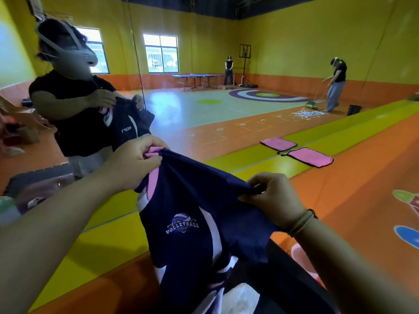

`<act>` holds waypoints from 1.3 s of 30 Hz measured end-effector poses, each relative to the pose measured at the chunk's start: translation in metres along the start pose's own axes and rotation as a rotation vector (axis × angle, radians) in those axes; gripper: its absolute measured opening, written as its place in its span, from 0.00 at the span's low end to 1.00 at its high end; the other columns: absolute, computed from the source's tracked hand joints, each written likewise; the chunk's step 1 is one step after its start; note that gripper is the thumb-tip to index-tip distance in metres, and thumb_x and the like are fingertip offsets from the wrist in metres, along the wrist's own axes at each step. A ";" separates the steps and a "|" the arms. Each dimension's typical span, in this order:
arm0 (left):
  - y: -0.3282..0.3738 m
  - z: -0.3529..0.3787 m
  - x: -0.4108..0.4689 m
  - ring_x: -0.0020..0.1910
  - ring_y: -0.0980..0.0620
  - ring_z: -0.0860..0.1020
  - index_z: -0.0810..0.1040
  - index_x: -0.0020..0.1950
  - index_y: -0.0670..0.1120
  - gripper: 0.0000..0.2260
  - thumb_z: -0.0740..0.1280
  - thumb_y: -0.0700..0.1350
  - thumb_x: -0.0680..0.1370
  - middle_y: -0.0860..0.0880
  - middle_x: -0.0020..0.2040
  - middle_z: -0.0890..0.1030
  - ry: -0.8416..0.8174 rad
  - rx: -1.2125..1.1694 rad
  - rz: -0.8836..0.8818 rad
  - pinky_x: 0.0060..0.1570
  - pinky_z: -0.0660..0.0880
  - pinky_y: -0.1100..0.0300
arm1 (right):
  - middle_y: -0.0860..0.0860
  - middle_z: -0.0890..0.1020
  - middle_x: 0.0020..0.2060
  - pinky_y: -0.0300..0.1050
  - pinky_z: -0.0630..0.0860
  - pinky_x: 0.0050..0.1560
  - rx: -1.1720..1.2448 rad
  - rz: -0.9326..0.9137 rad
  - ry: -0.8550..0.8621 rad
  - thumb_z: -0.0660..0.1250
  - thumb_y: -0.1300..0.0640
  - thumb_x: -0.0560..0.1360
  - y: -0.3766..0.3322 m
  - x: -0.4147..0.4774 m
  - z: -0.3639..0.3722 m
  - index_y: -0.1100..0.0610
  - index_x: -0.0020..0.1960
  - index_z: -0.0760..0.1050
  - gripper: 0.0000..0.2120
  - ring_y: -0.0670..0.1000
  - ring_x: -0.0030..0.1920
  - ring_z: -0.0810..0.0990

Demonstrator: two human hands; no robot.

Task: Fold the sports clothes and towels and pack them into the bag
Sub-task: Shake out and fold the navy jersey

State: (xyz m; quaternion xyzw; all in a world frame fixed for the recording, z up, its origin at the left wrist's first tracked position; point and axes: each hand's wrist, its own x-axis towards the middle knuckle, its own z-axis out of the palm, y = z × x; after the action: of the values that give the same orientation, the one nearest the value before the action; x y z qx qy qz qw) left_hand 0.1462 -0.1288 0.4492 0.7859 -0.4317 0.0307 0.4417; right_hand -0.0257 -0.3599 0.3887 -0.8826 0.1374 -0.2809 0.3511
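Note:
A navy volleyball jersey [195, 225] with pink and white trim and a "VOLLEYBALL" crest hangs in front of me, held up by its top edge. My left hand [133, 159] pinches the pink-trimmed shoulder at the upper left. My right hand [269, 196] pinches the other shoulder, lower and to the right. Two pink towels [278, 143] [310, 157] lie flat on the floor beyond, side by side. No bag is clearly visible.
A mirror [68, 98] on the left reflects me holding the jersey. A dark mat [38, 175] and pale items lie at its foot. Far off stand a table-tennis table [197, 79], a basketball stand [244, 64], and a person sweeping [335, 85] beside a black bin [353, 109].

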 end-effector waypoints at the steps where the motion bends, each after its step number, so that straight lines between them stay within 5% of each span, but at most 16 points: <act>1: -0.002 0.003 -0.003 0.44 0.60 0.79 0.76 0.45 0.56 0.10 0.62 0.50 0.66 0.53 0.47 0.81 -0.011 0.014 -0.002 0.48 0.75 0.58 | 0.46 0.79 0.30 0.42 0.71 0.36 -0.013 0.000 -0.047 0.79 0.61 0.62 0.002 -0.003 0.000 0.48 0.33 0.75 0.14 0.43 0.31 0.76; 5: -0.009 0.021 -0.009 0.51 0.63 0.75 0.72 0.47 0.58 0.09 0.58 0.48 0.69 0.61 0.49 0.76 0.029 0.062 0.001 0.52 0.69 0.62 | 0.46 0.77 0.33 0.41 0.72 0.36 0.016 0.055 -0.190 0.79 0.59 0.62 0.009 -0.009 0.000 0.48 0.43 0.74 0.17 0.45 0.33 0.75; 7: -0.010 0.034 -0.011 0.56 0.59 0.73 0.71 0.51 0.54 0.10 0.58 0.42 0.74 0.56 0.51 0.76 0.078 0.077 0.018 0.53 0.65 0.65 | 0.46 0.76 0.33 0.39 0.68 0.35 -0.049 0.093 -0.285 0.76 0.56 0.66 0.015 -0.010 0.000 0.55 0.50 0.77 0.14 0.46 0.34 0.74; 10: -0.009 0.046 -0.014 0.55 0.55 0.71 0.72 0.59 0.44 0.12 0.58 0.34 0.77 0.50 0.53 0.75 0.112 0.179 0.072 0.50 0.63 0.66 | 0.54 0.74 0.33 0.45 0.65 0.36 -0.152 0.114 -0.355 0.70 0.53 0.73 0.025 -0.015 0.000 0.65 0.42 0.77 0.14 0.50 0.35 0.71; 13: -0.011 0.049 -0.014 0.55 0.52 0.73 0.72 0.61 0.42 0.11 0.59 0.37 0.79 0.49 0.53 0.75 0.077 0.203 0.098 0.48 0.63 0.67 | 0.54 0.72 0.33 0.47 0.64 0.37 -0.114 0.135 -0.252 0.66 0.52 0.76 0.032 -0.023 -0.004 0.61 0.40 0.73 0.13 0.51 0.35 0.70; 18: -0.006 0.053 -0.009 0.54 0.55 0.73 0.73 0.60 0.46 0.21 0.68 0.58 0.74 0.53 0.54 0.76 -0.021 0.212 0.086 0.51 0.65 0.64 | 0.48 0.72 0.29 0.39 0.63 0.33 -0.118 0.126 -0.121 0.67 0.50 0.75 0.032 -0.031 -0.020 0.51 0.36 0.70 0.12 0.47 0.31 0.69; 24: -0.002 0.042 0.008 0.42 0.67 0.76 0.79 0.44 0.55 0.12 0.78 0.48 0.65 0.60 0.44 0.81 -0.236 0.193 0.042 0.42 0.68 0.77 | 0.57 0.80 0.33 0.46 0.70 0.36 -0.231 0.200 -0.338 0.71 0.49 0.72 0.024 -0.039 -0.067 0.59 0.40 0.80 0.12 0.47 0.33 0.74; 28: 0.003 0.039 0.018 0.38 0.66 0.76 0.77 0.36 0.60 0.10 0.77 0.48 0.67 0.64 0.36 0.80 -0.310 0.320 0.118 0.40 0.68 0.70 | 0.44 0.78 0.35 0.28 0.68 0.35 -0.401 0.190 -0.457 0.71 0.57 0.73 0.020 -0.047 -0.084 0.53 0.44 0.80 0.01 0.35 0.32 0.75; 32: 0.015 0.052 0.026 0.41 0.57 0.71 0.79 0.44 0.55 0.03 0.71 0.48 0.73 0.58 0.35 0.76 -0.283 0.517 0.227 0.40 0.66 0.61 | 0.51 0.82 0.44 0.44 0.74 0.48 -0.581 0.204 -0.393 0.70 0.56 0.73 0.021 -0.052 -0.082 0.55 0.50 0.81 0.07 0.50 0.46 0.78; 36: 0.021 0.059 0.032 0.40 0.53 0.73 0.77 0.43 0.58 0.03 0.70 0.50 0.74 0.58 0.37 0.79 -0.308 0.560 0.196 0.44 0.72 0.56 | 0.49 0.80 0.30 0.39 0.71 0.35 -0.482 0.286 -0.388 0.72 0.56 0.71 0.025 -0.062 -0.085 0.53 0.39 0.79 0.04 0.45 0.29 0.77; 39: 0.027 0.063 0.034 0.34 0.62 0.72 0.74 0.41 0.61 0.06 0.70 0.52 0.74 0.64 0.28 0.76 -0.331 0.576 0.178 0.46 0.74 0.54 | 0.52 0.82 0.28 0.36 0.73 0.30 -0.382 0.354 -0.390 0.72 0.58 0.70 0.033 -0.069 -0.088 0.52 0.36 0.78 0.06 0.45 0.28 0.80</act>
State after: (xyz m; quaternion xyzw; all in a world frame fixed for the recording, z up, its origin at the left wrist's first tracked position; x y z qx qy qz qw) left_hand 0.1279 -0.2031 0.4432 0.8318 -0.5381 0.0620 0.1215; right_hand -0.1350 -0.4012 0.3909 -0.9320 0.2693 -0.0103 0.2423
